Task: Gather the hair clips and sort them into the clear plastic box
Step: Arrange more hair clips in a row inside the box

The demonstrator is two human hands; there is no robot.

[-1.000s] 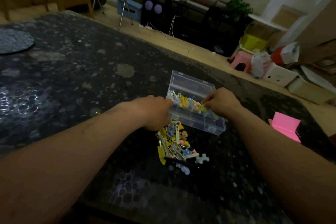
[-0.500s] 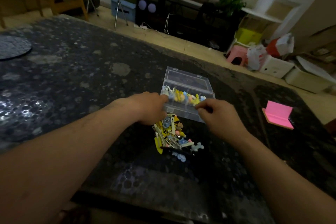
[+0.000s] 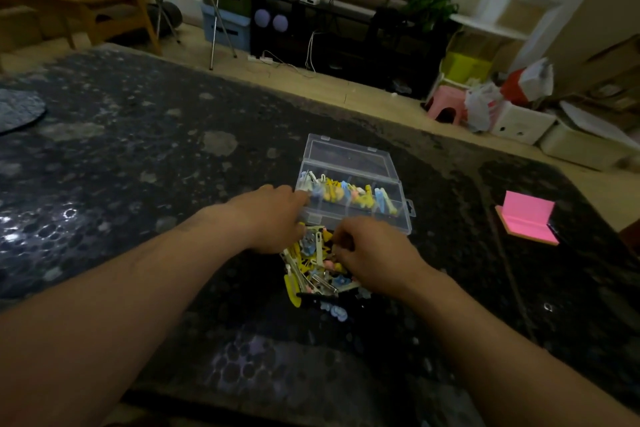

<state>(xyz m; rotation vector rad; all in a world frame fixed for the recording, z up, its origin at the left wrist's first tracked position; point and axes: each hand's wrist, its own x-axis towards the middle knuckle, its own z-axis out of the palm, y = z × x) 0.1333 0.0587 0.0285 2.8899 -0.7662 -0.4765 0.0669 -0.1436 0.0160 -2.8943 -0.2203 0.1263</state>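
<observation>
A clear plastic box [image 3: 347,153] lies open on the dark speckled table [image 3: 138,166], its lid tipped back. A row of yellow, blue and pink hair clips [image 3: 349,193] fills its middle compartments. A loose pile of hair clips [image 3: 311,276] lies just in front of the box. My left hand [image 3: 273,218] grips the box's left end, fingers at its corner. My right hand [image 3: 377,256] is down on the pile with fingers curled into the clips; they hide whether a clip is pinched.
A pink sticky-note pad [image 3: 528,218] lies to the right of the box. A dark round mat [image 3: 17,109] sits at the table's far left. Beyond the far table edge are the floor, a pink stool [image 3: 446,107] and boxes.
My right hand has drawn back from the box's right side and come down onto the loose pile. My left hand has stayed at the box's left end.
</observation>
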